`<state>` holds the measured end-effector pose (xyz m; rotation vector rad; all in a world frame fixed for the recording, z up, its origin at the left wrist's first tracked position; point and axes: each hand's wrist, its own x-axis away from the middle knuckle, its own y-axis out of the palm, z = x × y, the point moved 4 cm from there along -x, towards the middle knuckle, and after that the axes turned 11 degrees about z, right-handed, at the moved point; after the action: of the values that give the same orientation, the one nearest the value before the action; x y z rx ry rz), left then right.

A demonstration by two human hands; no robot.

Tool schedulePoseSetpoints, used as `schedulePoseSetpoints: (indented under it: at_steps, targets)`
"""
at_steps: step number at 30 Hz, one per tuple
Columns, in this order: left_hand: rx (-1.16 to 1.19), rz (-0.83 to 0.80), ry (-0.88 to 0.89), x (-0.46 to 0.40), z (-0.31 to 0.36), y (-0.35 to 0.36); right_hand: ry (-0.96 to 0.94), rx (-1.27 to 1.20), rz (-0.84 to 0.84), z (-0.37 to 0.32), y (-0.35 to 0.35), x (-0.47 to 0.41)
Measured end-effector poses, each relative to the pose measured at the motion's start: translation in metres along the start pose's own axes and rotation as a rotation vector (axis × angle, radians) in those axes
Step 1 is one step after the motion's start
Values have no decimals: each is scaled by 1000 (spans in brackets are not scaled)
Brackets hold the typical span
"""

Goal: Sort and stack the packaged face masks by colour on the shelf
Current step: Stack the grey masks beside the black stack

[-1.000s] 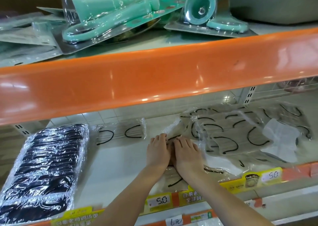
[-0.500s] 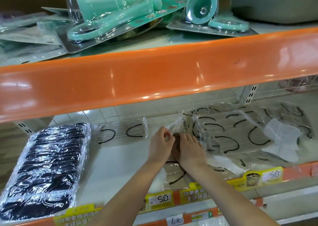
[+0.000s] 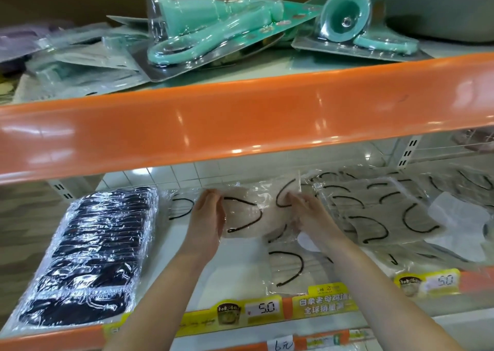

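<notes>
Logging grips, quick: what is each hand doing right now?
Left hand: holds the left end of a light mask packet.
Right hand: holds its right end.

Two hands [image 3: 207, 225] [image 3: 307, 214]; one black mask stack [image 3: 88, 259]; two teal blister packs [image 3: 213, 27] [image 3: 355, 27].

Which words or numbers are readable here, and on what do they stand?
"5.0": white price tag on the shelf edge.
"5.0": right price tag.
"6元": handwritten tag below.
"白象老母鸡", "全球销量": yellow label, its line ends blurred.
Smaller print: too blurred.
</notes>
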<state>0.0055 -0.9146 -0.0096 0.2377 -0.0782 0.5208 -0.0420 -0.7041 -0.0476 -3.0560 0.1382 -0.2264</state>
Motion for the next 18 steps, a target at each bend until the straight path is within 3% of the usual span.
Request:
schedulePoseSetpoints:
  at_steps: [2,5,7,11,15,18]
  targets:
    - [-81,24,81,-1,6,-13,20,-81,-86,-4,8,5]
    - [-131,168,147,-10,9,-40,-27,9,-115,-2,18,5]
    - [-111,254,113,-18,9,-58,-69,106,-109,0,24,3]
    - [-177,262,55,-24,7,-81,-136,208,-62,-1,33,9]
    - [-319,277,54,-31,-7,-97,-60,127,-20,2,42,10]
    - [-579,332,190,-30,-15,-101,6,28,-7,6,50,9]
